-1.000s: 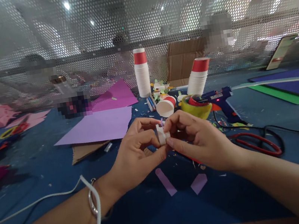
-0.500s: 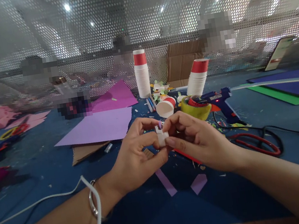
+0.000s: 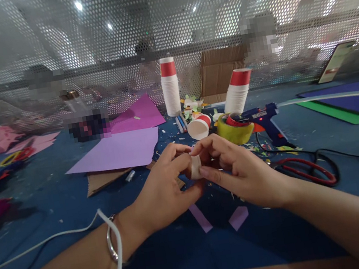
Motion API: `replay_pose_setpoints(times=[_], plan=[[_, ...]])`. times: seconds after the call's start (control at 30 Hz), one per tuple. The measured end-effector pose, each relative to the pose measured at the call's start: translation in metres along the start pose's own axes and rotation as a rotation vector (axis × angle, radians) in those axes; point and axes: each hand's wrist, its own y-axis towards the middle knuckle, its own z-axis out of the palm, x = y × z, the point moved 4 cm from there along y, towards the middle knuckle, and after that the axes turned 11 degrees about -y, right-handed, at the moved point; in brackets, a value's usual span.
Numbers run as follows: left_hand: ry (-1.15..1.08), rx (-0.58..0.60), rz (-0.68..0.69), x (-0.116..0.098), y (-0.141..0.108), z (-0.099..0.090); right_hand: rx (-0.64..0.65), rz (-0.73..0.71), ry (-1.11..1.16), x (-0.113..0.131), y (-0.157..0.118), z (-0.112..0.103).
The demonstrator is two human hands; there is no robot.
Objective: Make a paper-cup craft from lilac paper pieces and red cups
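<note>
Between my two hands is a small whitish piece (image 3: 196, 167), perhaps paper or card, its exact kind unclear. My left hand (image 3: 166, 182) pinches it from the left with thumb and fingers. From the right, my right hand (image 3: 236, 168) grips it with thumb and forefinger. A bit of purple shows at its top edge, mostly hidden by the fingertips. Below the hands lie a purple paper strip (image 3: 201, 218) and a cut purple paper piece (image 3: 238, 218). Beyond them a red-and-white paper cup (image 3: 199, 127) rests on its side.
A blue glue gun (image 3: 268, 122) leans in a yellow holder (image 3: 233, 130), near red-handled scissors (image 3: 308, 171). Two cup stacks (image 3: 171, 92) stand at the back. Lilac paper (image 3: 120, 150) lies left, over cardboard (image 3: 105, 181). A white cable (image 3: 113, 245) crosses my left forearm.
The small whitish piece has turned slightly in my fingers, and less purple shows above it. Both hands stay in nearly the same place.
</note>
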Motion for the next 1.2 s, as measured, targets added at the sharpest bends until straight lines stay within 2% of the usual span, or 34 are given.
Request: replay_pose_setpoints(times=[0.13,0.2,0.43,0.63,0.77,0.87,1.0,1.1,1.2], plan=[[-0.279,0.011,-0.202,0.013,0.001,0.002,-0.017,0.015,-0.037,-0.002,0.002,-0.003],[-0.362,0.037,-0.253,0.016,0.001,0.003,-0.029,0.018,-0.072,-0.003,0.003,-0.005],[-0.225,0.061,-0.235,0.013,0.000,-0.003,-0.075,-0.025,-0.167,-0.002,0.001,-0.010],[-0.366,0.107,-0.291,0.014,0.000,-0.001,-0.088,-0.007,-0.219,-0.004,-0.001,-0.014],[-0.484,0.114,-0.282,0.011,0.001,-0.003,-0.093,-0.001,-0.260,-0.005,-0.001,-0.016],[-0.515,0.096,-0.273,0.009,0.002,-0.005,-0.156,-0.060,-0.327,-0.002,-0.002,-0.018],[-0.544,0.075,-0.294,0.008,0.004,-0.004,-0.276,-0.234,-0.426,0.008,-0.004,-0.020],[-0.599,0.100,-0.356,0.009,0.005,-0.002,-0.266,-0.342,-0.435,0.012,-0.004,-0.017],[-0.700,0.108,-0.426,0.012,0.005,-0.002,-0.227,-0.371,-0.411,0.011,-0.003,-0.015]])
